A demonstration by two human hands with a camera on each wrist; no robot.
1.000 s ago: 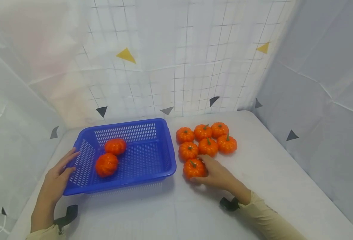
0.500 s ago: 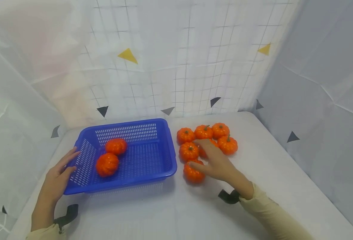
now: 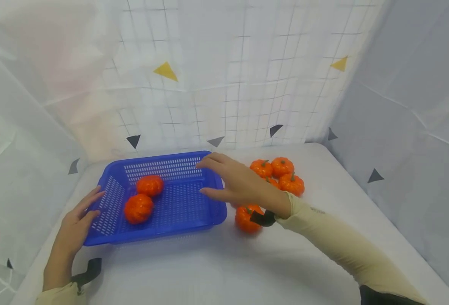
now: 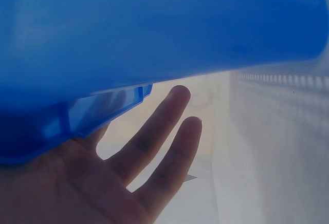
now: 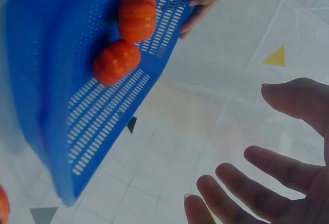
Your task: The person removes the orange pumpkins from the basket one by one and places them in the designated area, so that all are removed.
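Observation:
My left hand (image 3: 72, 231) rests at the left rim of a blue plastic basket (image 3: 159, 233), its fingers fairly straight; two of them stretch free of the rim in the left wrist view. Inside the basket lie two small orange pumpkins, one at the back (image 3: 150, 185) and one in front (image 3: 138, 209). My right hand (image 3: 243, 180) hovers at the basket's right rim, fingers spread, holding nothing. Under its wrist a front pumpkin (image 3: 246, 221) sits on the table. More pumpkins (image 3: 291, 184) are grouped behind the right forearm, some partly or wholly hidden.
A white table (image 3: 163, 275) carries everything. White sheeting with grid lines (image 3: 194, 106) stands behind it, and grey sheeting (image 3: 407, 106) rises on the right. Dark pieces (image 3: 89, 273) jut from both wrists.
My right hand was around the front pumpkin, let go and left it on the table, then moved left and up to the basket's right rim. The left hand stays at the basket.

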